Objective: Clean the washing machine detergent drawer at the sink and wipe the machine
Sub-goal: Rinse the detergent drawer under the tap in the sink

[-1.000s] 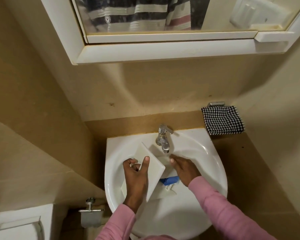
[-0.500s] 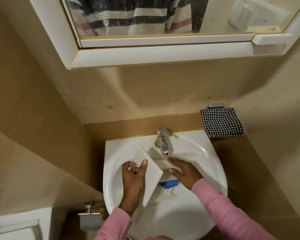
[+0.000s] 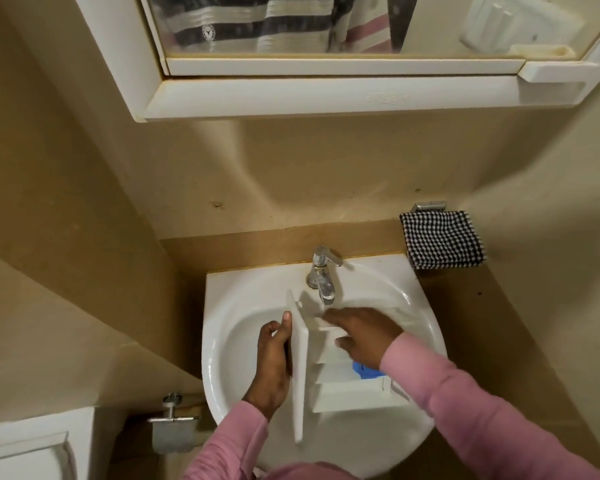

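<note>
Your left hand (image 3: 273, 365) is curled around the front panel of the detergent drawer (image 3: 347, 386), thumb lying flat along the panel's outer face and fingers wrapped behind its edge, so the smooth white plastic plate stands on edge over the sink (image 3: 229, 341). Your right hand (image 3: 362, 336) lies palm down on the drawer's open compartments with fingers extended and loosely spread, pressing on the ribbed white dividers; the fingertips are blurred. Just under that wrist sits a blue insert (image 3: 364, 370). The chrome tap (image 3: 323, 275) stands just beyond your right fingertips. The basin is glossy, rounded white ceramic. A black-and-white checked cloth (image 3: 442, 239) hangs well off to your right.
</note>
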